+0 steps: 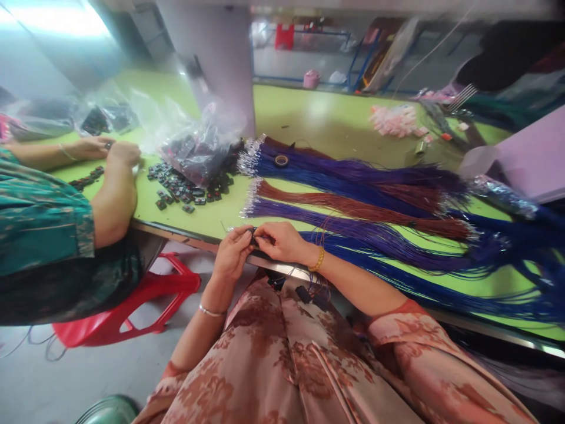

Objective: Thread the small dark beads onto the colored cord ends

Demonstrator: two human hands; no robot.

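Note:
Both of my hands meet at the table's front edge. My left hand (233,250) is closed on a small black connector (253,235), held between thumb and fingers. My right hand (280,240) pinches at the same connector from the right; whether it also grips a wire end is too small to tell. Thin wires (324,229) run by my right wrist. On my lap side of the edge hang black connectors (303,293) with wires. Loose black connectors (188,191) lie in a pile to the left, partly under a clear plastic bag (198,150).
Bundles of brown wires (335,203), purple wires (353,229) and blue wires (318,182) stretch across the green table to the right. A tape roll (281,160) rests on one. Pale pink pieces (395,119) lie behind. A co-worker's hands (121,153) work at left, above a red stool (132,300).

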